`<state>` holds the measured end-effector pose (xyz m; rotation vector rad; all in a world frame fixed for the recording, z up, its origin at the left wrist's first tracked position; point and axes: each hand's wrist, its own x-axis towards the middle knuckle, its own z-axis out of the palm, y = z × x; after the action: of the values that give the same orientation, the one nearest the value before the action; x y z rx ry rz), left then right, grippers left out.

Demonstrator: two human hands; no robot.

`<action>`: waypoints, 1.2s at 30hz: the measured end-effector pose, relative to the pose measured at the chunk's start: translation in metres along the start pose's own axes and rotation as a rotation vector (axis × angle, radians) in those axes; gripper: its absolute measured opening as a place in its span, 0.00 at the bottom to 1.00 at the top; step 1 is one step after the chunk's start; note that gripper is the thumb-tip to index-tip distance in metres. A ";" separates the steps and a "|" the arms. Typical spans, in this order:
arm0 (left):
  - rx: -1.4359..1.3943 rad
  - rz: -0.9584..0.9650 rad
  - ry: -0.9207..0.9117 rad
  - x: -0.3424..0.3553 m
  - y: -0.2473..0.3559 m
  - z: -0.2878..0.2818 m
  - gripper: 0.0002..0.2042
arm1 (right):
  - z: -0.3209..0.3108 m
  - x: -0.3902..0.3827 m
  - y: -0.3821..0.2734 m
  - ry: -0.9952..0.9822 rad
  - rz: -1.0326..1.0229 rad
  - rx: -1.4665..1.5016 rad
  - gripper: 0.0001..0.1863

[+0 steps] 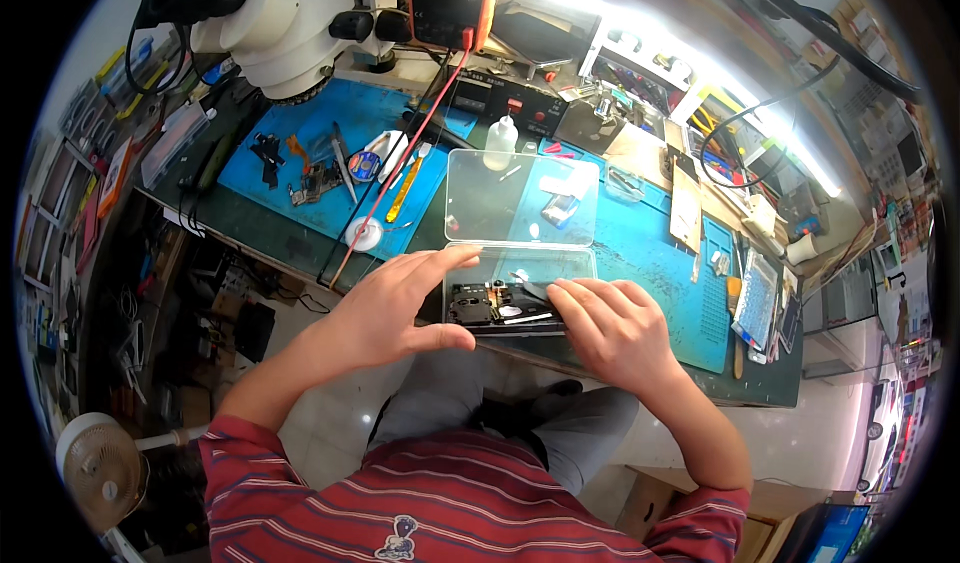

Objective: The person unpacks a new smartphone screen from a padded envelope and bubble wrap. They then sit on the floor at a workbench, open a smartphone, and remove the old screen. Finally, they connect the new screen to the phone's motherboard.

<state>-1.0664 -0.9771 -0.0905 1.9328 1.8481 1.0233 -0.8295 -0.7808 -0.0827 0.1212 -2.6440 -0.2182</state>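
A clear plastic box point(590, 260) sits at the front edge of the bench, its transparent lid point(523, 199) swung back. Inside lie black phone parts point(472, 303) and a small silvery strip point(526, 319). My left hand point(395, 303) spans the box's left side, fingertips at the hinge corner and thumb at the front corner, steadying it. My right hand point(615, 333) is over the box's right end, fingers pinched on a slim grey tool point(533, 288) that points into the box. Its exact kind is mostly hidden by the fingers.
Blue mats point(640, 253) cover much of the bench. A microscope point(285, 33) and multimeter point(450, 3) stand at the back left, a red cable point(420, 128) hanging down. Circuit parts point(315, 178), a yellow-handled tool point(403, 193), a white bottle point(501, 143) and a brush point(735, 293) lie around.
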 end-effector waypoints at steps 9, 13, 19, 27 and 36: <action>-0.490 -0.287 -0.037 0.016 0.000 -0.009 0.26 | -0.020 0.029 0.011 -0.115 0.171 0.250 0.10; -0.580 -0.298 -0.119 0.020 -0.005 -0.014 0.22 | -0.020 0.031 0.013 -0.119 0.149 0.243 0.09; -0.389 -0.116 -0.201 0.023 -0.004 -0.024 0.23 | -0.013 0.021 0.009 0.010 0.063 0.117 0.11; -0.205 0.178 -0.184 0.025 -0.007 -0.013 0.24 | -0.007 0.006 0.006 0.069 -0.003 -0.044 0.16; 0.238 0.302 0.182 0.025 -0.005 0.002 0.23 | -0.002 -0.003 0.007 0.077 -0.002 -0.092 0.15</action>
<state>-1.0706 -0.9524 -0.0875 2.3874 1.8853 1.1446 -0.8268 -0.7742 -0.0811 0.0994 -2.5521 -0.3284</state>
